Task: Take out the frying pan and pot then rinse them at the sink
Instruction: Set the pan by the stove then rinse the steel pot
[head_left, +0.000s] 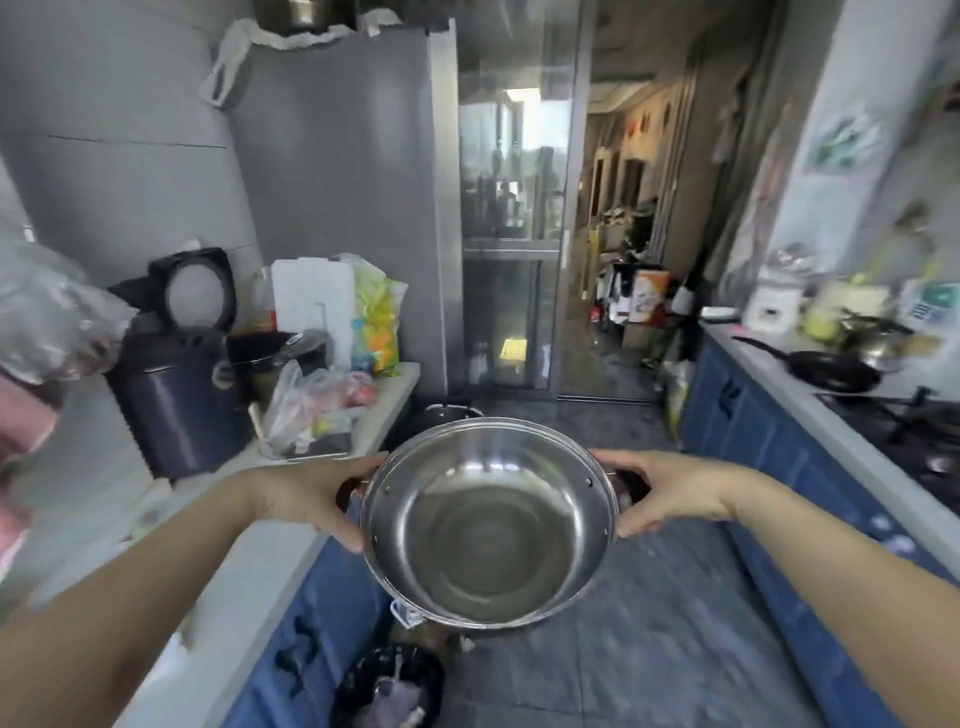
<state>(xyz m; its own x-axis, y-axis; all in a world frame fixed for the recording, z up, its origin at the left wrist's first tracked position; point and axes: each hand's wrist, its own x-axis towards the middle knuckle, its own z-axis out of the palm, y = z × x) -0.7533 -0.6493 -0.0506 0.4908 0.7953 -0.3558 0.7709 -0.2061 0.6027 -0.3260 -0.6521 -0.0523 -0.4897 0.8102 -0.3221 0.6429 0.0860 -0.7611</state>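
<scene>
We can read no text, number or brand anywhere in this view. There are printed patches on the green-and-white poster (840, 145) on the right wall, on the orange-and-white carton (645, 297) standing on the floor down the corridor, on the green-marked packet (930, 306) at the back of the right counter (789, 379) and on the yellow bag (375, 325) on the left counter (387, 402), but the blur leaves every one of them illegible to us.
</scene>
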